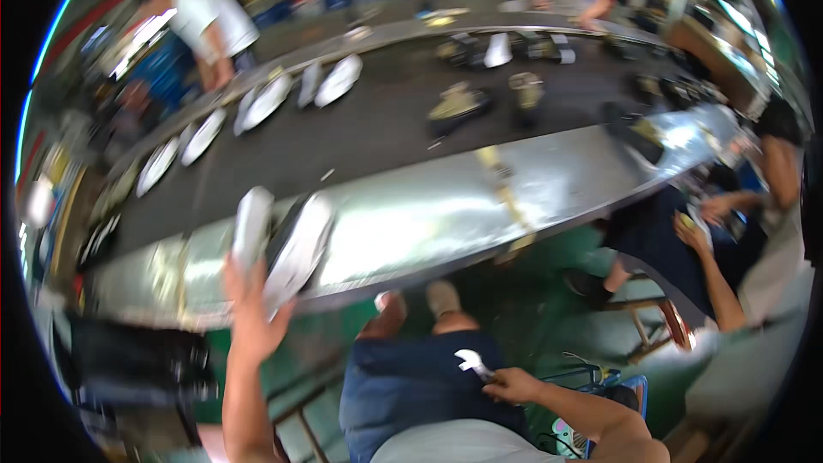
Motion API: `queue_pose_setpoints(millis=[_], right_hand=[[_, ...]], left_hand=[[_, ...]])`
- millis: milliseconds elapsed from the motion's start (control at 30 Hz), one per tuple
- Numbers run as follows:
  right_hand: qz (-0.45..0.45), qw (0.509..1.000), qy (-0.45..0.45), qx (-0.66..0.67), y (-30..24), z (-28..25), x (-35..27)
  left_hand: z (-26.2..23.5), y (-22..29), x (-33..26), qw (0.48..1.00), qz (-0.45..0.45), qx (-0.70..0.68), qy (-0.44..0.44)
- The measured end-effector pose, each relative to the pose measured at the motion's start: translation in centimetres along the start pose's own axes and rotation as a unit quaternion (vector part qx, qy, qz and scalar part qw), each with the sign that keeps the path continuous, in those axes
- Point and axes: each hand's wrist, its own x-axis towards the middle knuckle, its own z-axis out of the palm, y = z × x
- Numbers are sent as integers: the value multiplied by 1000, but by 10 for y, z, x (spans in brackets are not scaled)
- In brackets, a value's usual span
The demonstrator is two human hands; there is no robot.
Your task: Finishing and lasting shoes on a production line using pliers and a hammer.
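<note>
Two white shoes [283, 244] sit on the shiny metal table edge [446, 214], beside the dark conveyor belt [360, 129]. Left hand [253, 309] reaches up, fingers spread against the pair, not really gripping. Right hand [510, 384], below the edge over the lap, is closed around a small white curved piece [471, 363]. Smooth rounded shoes could easily slide off that slick rim if nudged.

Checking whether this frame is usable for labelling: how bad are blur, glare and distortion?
Head view: motion blur smears the whole frame, so the left hand and the white shoes it reaches look soft; strong glare washes out the metal table edge; fisheye bends that edge toward the rim; corners are black.
</note>
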Motion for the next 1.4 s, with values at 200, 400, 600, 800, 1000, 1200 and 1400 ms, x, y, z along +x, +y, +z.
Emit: queue_pose_setpoints(millis=[200,400,600,800,1000,1200,1400], right_hand=[[0,999,29,-17,3,10,-19],[-62,992,105,-38,2,28,-37],[-39,991,117,-49,31,25,-33],[-166,974,141,-55,-65,14,-68],[-136,990,26,-40,-119,24,-72],[-92,991,-76,59,-128,24,-57],[11,965,-165,202,-161,-6,-58]], left_hand=[[29,16,135,935,-165,59,-308],[64,-40,144,945,-191,-88,-252],[42,71,22,781,-221,-571,-127],[129,133,-142,703,-183,-678,-114],[124,145,-154,663,-190,-708,-151],[141,139,-168,790,-158,-573,-148],[140,142,-157,811,-137,-541,-178]])
